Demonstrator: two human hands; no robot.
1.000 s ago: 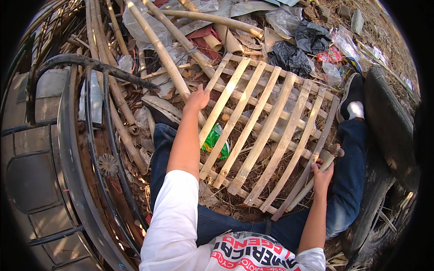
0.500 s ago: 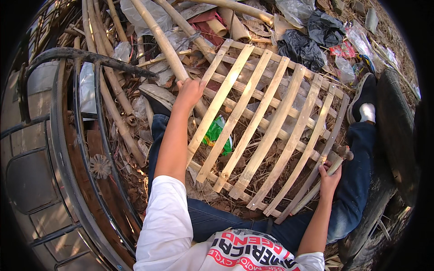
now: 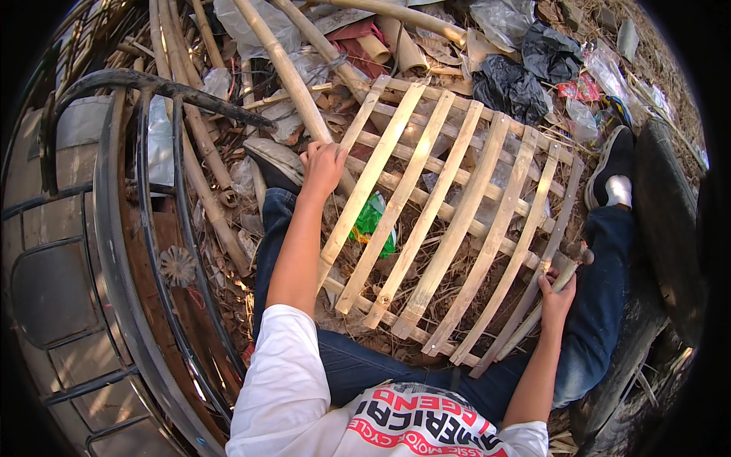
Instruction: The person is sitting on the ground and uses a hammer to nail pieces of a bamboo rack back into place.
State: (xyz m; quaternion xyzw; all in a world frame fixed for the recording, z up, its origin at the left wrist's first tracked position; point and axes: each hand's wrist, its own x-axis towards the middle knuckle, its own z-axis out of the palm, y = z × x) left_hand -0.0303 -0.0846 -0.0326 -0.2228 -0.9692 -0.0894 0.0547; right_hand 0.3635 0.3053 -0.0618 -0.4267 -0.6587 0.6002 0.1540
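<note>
A slatted panel of pale bamboo strips point(image 3: 449, 206), nailed across several crosspieces, lies tilted between my legs. At its left edge, my left hand point(image 3: 324, 166) is closed around the end of a crosspiece, close to a long bamboo pole point(image 3: 285, 72). My right hand point(image 3: 557, 299) grips the wooden handle of a hammer point(image 3: 527, 329) along the panel's right edge. The hammer's head point(image 3: 584, 254) points away from me, near the rightmost strip. Part of the panel's underside and the fingers beneath it are hidden.
A black metal frame point(image 3: 183, 190) stands at my left. Bamboo poles point(image 3: 209, 160) lie beyond it. Black plastic bags point(image 3: 509, 87), clear plastic and a green wrapper point(image 3: 373, 225) litter the leafy ground. A dark, worn tyre-like object point(image 3: 666, 221) is at my right.
The panel's far edge has come slightly nearer to me, my left hand moving with it. My right hand stays almost still with the hammer. The view has shifted a little.
</note>
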